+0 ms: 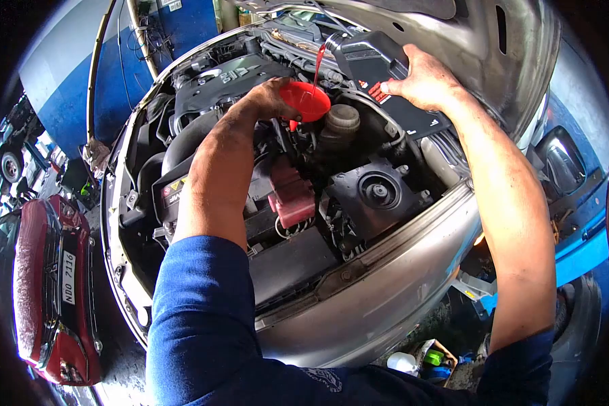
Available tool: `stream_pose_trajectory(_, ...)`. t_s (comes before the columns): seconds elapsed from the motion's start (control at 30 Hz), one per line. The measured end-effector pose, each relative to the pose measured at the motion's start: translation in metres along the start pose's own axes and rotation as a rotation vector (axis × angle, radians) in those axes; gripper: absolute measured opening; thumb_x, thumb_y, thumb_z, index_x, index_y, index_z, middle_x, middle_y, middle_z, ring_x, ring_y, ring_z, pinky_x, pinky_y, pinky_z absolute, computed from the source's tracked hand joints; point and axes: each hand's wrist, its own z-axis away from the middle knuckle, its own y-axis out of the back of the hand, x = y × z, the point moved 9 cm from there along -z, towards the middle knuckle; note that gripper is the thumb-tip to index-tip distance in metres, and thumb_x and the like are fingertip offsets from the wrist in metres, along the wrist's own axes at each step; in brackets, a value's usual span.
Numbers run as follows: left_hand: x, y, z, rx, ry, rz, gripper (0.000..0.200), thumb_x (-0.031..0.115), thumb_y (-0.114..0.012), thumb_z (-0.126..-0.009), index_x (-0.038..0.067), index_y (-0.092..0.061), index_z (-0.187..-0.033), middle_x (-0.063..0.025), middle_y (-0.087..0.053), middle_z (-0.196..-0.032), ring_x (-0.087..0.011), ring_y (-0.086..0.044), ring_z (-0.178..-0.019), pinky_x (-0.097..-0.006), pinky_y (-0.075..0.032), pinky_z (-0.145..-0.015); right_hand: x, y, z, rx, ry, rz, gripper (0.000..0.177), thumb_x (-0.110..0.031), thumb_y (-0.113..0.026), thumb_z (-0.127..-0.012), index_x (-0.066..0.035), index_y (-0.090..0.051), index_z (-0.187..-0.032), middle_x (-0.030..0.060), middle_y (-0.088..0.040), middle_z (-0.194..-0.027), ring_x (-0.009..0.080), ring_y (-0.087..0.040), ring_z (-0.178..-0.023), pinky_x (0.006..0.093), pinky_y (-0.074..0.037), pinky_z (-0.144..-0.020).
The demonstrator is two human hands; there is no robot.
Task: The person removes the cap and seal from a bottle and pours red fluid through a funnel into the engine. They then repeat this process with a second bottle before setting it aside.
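My left hand [272, 99] is closed around the rim of a red funnel [309, 101], held over the engine bay. Above it, my right hand [423, 80] grips a black bottle [372, 64] with a red and white label, tilted with its mouth toward the funnel. A thin stream of red liquid [318, 66] falls from the bottle's mouth into the funnel. Where the funnel's lower end leads is hidden among hoses. Just right of the funnel stands a round reservoir cap [343, 119].
The engine cover [231, 80] lies left of the funnel, with a red fuse box cover [293, 196] below. A raised hood [480, 40] slants at the upper right. A red car [51, 291] stands far left. Bottles in a box [434, 357] sit on the floor.
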Motion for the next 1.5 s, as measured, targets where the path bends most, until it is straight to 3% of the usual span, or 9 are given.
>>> stream_pose_trajectory(0.4,0.002,0.001,0.005,-0.029,0.045,0.046,0.107,0.031,-0.096,-0.052,0.004,-0.052,-0.146,-0.0147,-0.064,-0.133,-0.0258,-0.061,-0.122,-0.0378,-0.05,-0.106,-0.002,0.009,-0.005,0.008,0.007,0.048,0.077,-0.031,-0.088,-0.079,0.005,-0.051,-0.137,0.0241,-0.068,-0.119,0.0317,-0.067,-0.114,0.0402,-0.05,-0.102)
stream_pose_trajectory(0.77,-0.007,-0.001,0.001,-0.027,0.043,0.048,0.106,0.027,-0.097,-0.053,0.003,-0.05,-0.146,-0.015,-0.064,-0.134,-0.0247,-0.062,-0.12,-0.038,-0.052,-0.103,-0.008,0.016,-0.003,-0.076,-0.03,0.124,0.093,-0.034,-0.086,-0.079,0.008,-0.04,-0.148,0.0276,-0.059,-0.137,0.0335,-0.06,-0.128,0.0399,-0.046,-0.11)
stream_pose_trajectory(1.03,-0.001,0.002,0.002,-0.014,0.024,0.062,0.105,0.022,-0.097,-0.053,0.004,-0.051,-0.146,-0.0148,-0.066,-0.131,-0.0247,-0.063,-0.118,-0.0383,-0.052,-0.103,-0.007,0.019,-0.006,-0.077,-0.034,0.146,0.096,-0.035,-0.087,-0.079,0.008,-0.038,-0.149,0.0288,-0.057,-0.14,0.0336,-0.057,-0.132,0.0394,-0.044,-0.112)
stream_pose_trajectory(1.3,0.006,0.004,0.006,-0.025,0.024,0.014,0.112,0.032,-0.097,-0.05,0.004,-0.05,-0.148,-0.0151,-0.062,-0.137,-0.0254,-0.06,-0.123,-0.0373,-0.049,-0.106,-0.011,0.022,-0.006,-0.075,-0.019,0.153,0.097,-0.035,-0.087,-0.079,0.009,-0.038,-0.149,0.029,-0.057,-0.14,0.0342,-0.057,-0.132,0.0398,-0.044,-0.113)
stream_pose_trajectory(1.5,-0.001,0.0,0.001,-0.015,0.029,0.0,0.112,0.03,-0.097,-0.05,0.004,-0.049,-0.148,-0.0151,-0.064,-0.133,-0.0248,-0.061,-0.122,-0.0369,-0.05,-0.106,-0.012,0.021,-0.007,-0.064,-0.018,0.165,0.096,-0.035,-0.088,-0.078,0.009,-0.039,-0.149,0.0291,-0.057,-0.139,0.0337,-0.057,-0.132,0.0398,-0.044,-0.113)
